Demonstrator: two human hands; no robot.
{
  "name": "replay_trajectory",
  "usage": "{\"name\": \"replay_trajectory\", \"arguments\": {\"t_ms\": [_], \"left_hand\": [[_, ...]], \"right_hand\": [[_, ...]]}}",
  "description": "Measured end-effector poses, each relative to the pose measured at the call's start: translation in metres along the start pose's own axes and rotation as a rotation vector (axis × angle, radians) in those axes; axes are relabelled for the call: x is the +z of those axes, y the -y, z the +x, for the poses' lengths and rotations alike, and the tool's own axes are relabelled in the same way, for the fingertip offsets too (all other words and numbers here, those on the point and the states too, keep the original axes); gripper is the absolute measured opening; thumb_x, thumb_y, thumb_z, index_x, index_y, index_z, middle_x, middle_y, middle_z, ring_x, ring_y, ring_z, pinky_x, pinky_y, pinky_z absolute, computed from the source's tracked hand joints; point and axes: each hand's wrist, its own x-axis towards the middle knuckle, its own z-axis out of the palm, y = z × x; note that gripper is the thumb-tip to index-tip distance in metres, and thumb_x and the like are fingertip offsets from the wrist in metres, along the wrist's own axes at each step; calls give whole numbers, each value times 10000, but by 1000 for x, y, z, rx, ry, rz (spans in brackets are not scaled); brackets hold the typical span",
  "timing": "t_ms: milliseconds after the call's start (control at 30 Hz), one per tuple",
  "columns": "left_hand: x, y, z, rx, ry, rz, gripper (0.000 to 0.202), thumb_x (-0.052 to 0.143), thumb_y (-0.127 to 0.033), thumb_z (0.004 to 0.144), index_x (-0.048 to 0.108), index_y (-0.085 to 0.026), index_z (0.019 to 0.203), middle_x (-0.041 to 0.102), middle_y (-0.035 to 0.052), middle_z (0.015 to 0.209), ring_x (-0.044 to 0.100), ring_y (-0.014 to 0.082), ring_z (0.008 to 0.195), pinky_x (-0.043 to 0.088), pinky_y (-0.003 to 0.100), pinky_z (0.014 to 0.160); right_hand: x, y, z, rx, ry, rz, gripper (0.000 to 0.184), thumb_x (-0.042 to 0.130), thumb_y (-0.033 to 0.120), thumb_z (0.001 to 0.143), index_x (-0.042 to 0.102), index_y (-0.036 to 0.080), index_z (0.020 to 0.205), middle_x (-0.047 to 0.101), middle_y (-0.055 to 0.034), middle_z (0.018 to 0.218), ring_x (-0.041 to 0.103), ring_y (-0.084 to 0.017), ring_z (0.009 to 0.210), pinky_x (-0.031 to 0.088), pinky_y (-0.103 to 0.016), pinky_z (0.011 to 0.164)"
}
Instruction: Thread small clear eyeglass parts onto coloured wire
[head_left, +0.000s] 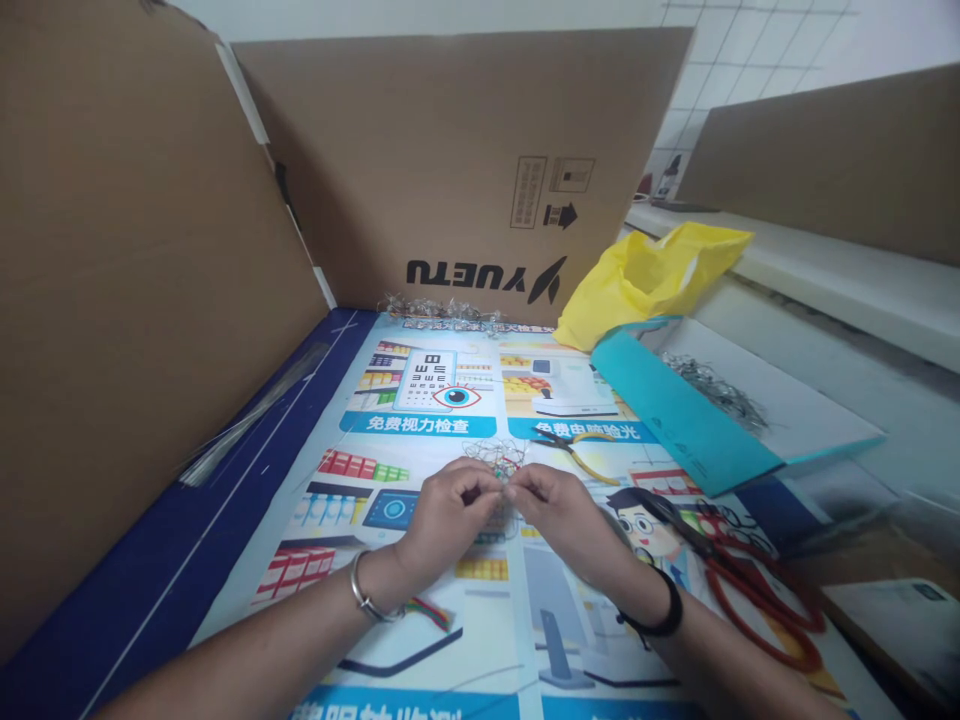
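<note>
L hand [459,498] & R hand [556,505]: fingertips pinched, prob. on wirework [493,455], approx. mid-desk [142,560]; strand too fine to confirm. Status (judged): piece in hand part-done. Bent-wire pile [442,309] at far edge; straight wires [251,416] appar. unworked, nr left edge.

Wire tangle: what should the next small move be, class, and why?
Perhaps steady the left hand and ease the right hand slowly away: both pinch close together at the wire tangle, whose thin loops could snag. What they pinch is too small to tell.
</note>
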Motion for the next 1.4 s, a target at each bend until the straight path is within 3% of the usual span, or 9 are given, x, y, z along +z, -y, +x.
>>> {"name": "replay_trajectory", "arguments": {"t_ms": [167, 400, 567, 800, 967, 1167, 1400], "left_hand": [[-5, -1, -1, -56, 50, -81, 83, 605, -128, 725, 669, -177, 708, 644, 29, 794, 597, 142, 769, 476, 251, 711], [-4, 1, -5, -318, 65, -316, 45, 631, -193, 713, 642, -153, 729, 633, 11, 691, 554, 114, 628, 453, 221, 588], [-2, 0, -4, -355, 69, -485, 157, 660, -204, 678, 605, -151, 816, 600, -10, 682, 538, 95, 608, 440, 206, 566], [-2, 3, -5, -300, 103, -392, 110, 643, -200, 700, 549, -154, 735, 504, -48, 599, 457, 68, 546, 378, 179, 506], [-4, 3, -5, -248, 89, -225, 8, 585, -156, 709, 577, -156, 708, 564, -20, 646, 484, 86, 586, 405, 193, 546], [-4, 2, -6, -192, 87, -160, 30, 573, -142, 714, 568, -168, 700, 547, -38, 618, 478, 82, 558, 407, 185, 528], [-6, 6, -4, -40, 100, -4, 120, 540, -103, 747, 637, -175, 742, 639, 3, 734, 566, 108, 673, 451, 212, 644]], "right_hand": [[0, 1, 0, -38, -20, -44, 148, 466, 145, 745, 493, 180, 604, 474, 35, 562, 439, -107, 547, 364, -201, 497], [2, -1, -1, -75, -50, -114, 125, 473, 113, 703, 501, 184, 604, 477, 40, 539, 439, -101, 506, 333, -189, 455], [6, -8, -1, -172, -124, -205, 133, 476, 73, 669, 529, 188, 629, 502, 38, 558, 462, -105, 519, 340, -197, 477], [8, -13, -4, -298, -159, -239, 141, 484, 70, 716, 530, 193, 666, 522, 16, 636, 494, -114, 578, 383, -221, 546], [9, -15, -6, -391, -176, -292, 141, 487, 76, 743, 533, 198, 689, 531, 7, 661, 496, -119, 600, 395, -233, 571], [10, -15, -6, -399, -183, -295, 144, 488, 74, 743, 540, 202, 701, 538, 4, 663, 507, -124, 606, 402, -236, 574], [11, -16, -6, -394, -175, -292, 143, 482, 84, 760, 518, 202, 686, 532, 3, 664, 497, -127, 616, 399, -247, 596]]}}
